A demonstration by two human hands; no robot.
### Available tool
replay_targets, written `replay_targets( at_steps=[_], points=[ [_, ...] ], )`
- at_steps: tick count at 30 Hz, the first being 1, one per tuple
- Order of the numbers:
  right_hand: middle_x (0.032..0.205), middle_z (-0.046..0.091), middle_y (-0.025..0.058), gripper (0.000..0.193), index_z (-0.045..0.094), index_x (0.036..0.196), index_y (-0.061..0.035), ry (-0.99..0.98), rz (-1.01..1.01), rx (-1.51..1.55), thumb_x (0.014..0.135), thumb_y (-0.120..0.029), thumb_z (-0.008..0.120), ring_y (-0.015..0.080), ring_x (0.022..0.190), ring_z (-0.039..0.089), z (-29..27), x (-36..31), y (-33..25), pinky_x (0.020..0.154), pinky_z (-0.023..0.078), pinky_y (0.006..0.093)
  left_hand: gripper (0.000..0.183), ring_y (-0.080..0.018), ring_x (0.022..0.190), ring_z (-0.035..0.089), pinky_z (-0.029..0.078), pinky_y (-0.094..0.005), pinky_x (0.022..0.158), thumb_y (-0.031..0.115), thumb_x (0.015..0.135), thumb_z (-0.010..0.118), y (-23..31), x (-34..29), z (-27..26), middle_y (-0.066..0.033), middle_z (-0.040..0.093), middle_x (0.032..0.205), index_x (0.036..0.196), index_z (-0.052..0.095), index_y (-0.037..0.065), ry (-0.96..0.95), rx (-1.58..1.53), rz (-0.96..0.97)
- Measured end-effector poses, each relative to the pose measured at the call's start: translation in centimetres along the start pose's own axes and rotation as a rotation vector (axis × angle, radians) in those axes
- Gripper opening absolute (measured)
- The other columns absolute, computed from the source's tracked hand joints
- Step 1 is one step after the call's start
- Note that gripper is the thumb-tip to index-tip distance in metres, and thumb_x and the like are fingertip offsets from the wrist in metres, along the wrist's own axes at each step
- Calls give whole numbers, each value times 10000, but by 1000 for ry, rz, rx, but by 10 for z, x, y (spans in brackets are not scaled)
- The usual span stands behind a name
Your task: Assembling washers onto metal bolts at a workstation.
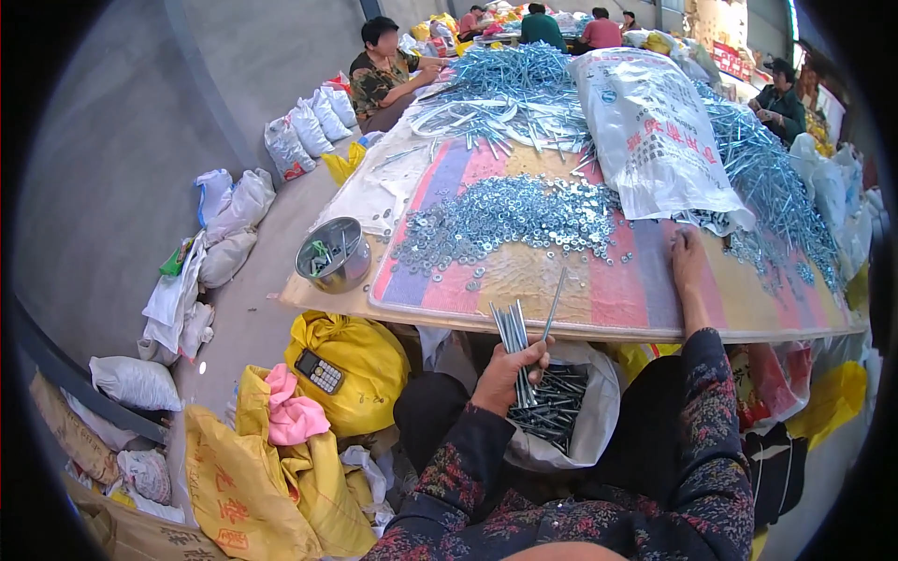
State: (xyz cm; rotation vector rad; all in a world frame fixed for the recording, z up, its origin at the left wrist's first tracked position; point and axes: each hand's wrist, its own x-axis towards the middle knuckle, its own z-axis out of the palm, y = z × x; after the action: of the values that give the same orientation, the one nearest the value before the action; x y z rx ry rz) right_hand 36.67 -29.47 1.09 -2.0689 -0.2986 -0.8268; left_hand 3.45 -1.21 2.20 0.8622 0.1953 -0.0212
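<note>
My left hand (513, 372) is closed around a bundle of long metal bolts (510, 329) that point upward over my lap. One more bolt (556, 301) slants away from the bundle, by the thumb. Just below sits an open white sack (599, 423) with many dark, shiny bolts (552, 404) inside. On the table, my right hand (689, 266) reaches to the lower edge of a white printed woven bag (655, 131). Its fingertips meet the bag's mouth, where small metal pieces show; whether they grip anything is hidden. Left of it, loose washers (524, 217) are spread in a heap.
A metal tin (334, 254) with a few parts stands at the table's left corner. Piles of bolts (519, 79) cover the far side. Yellow bags (351, 374), one bearing a phone (319, 371), lie left of my knees. A person (388, 75) sits at far left; others work farther back.
</note>
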Motion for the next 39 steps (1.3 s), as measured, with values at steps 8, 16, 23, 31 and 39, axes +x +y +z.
replay_targets(
  at_steps=[8, 16, 23, 31, 39],
  points=[
    [1010, 624, 213, 248, 644, 1004, -51, -246, -138, -559, 830, -203, 554, 389, 945, 595, -25, -45, -59, 803, 480, 486, 322, -88, 507, 520, 428, -197, 469, 58, 799, 570, -11, 7, -1, -74, 628, 752, 1095, 609, -61, -24, -29, 39],
    [822, 665, 131, 241, 603, 999, 25, -835, 438, 509, 918, -200, 576, 137, 612, 614, 20, -22, -118, 535, 479, 245, 241, -82, 545, 570, 466, -197, 470, 95, 861, 627, 10, 9, -12, -91, 643, 790, 1051, 594, -49, 78, 65, 23],
    [951, 661, 173, 215, 561, 1111, 52, -841, 605, 1268, 954, -86, 512, 250, 827, 695, 4, -90, -165, 664, 551, 268, 153, -115, 521, 512, 412, -205, 436, 76, 860, 646, -7, 9, 3, -93, 581, 730, 934, 599, -50, 80, -70, -4],
    [1009, 653, 178, 299, 507, 1249, 27, -848, 455, 1319, 964, -61, 476, 250, 854, 692, -1, -91, -173, 731, 572, 277, 117, -108, 542, 526, 423, -196, 428, 70, 857, 646, -7, 5, 5, -83, 591, 744, 899, 600, -29, 97, 57, 17],
    [981, 661, 171, 273, 530, 1210, 31, -803, 417, 1224, 959, -70, 494, 232, 833, 696, -9, -100, -174, 685, 567, 246, 134, -108, 508, 528, 428, -213, 444, 90, 845, 670, -14, 2, -2, -68, 599, 699, 894, 620, -25, 74, 67, 23]
  ],
)
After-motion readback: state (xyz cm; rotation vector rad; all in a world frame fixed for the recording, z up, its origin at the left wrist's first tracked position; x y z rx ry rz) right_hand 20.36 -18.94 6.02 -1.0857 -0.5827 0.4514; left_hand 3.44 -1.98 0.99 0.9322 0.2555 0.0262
